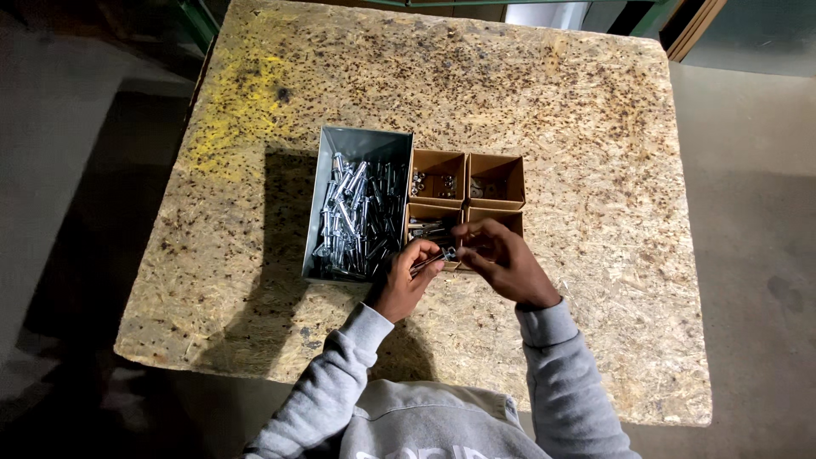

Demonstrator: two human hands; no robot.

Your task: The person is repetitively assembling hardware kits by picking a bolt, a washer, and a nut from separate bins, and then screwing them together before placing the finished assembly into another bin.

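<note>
My left hand (pixel 403 280) grips a silvery bolt (pixel 432 257) by its shank, just in front of the small cardboard boxes. My right hand (pixel 503 259) meets it at the bolt's end, fingers pinched around a small part that I cannot make out. Both hands hover over the near brown cardboard boxes (pixel 433 218). A grey metal bin (pixel 340 146) full of several shiny bolts stands just left of my left hand. Grey sweatshirt sleeves cover both forearms.
The four small cardboard boxes sit in a square; the far-left one (pixel 439 176) and the far-right one (pixel 496 180) hold a few small metal parts. All rest on a speckled chipboard table (pixel 552 119) with a yellow stain at the far left. Grey floor surrounds the table.
</note>
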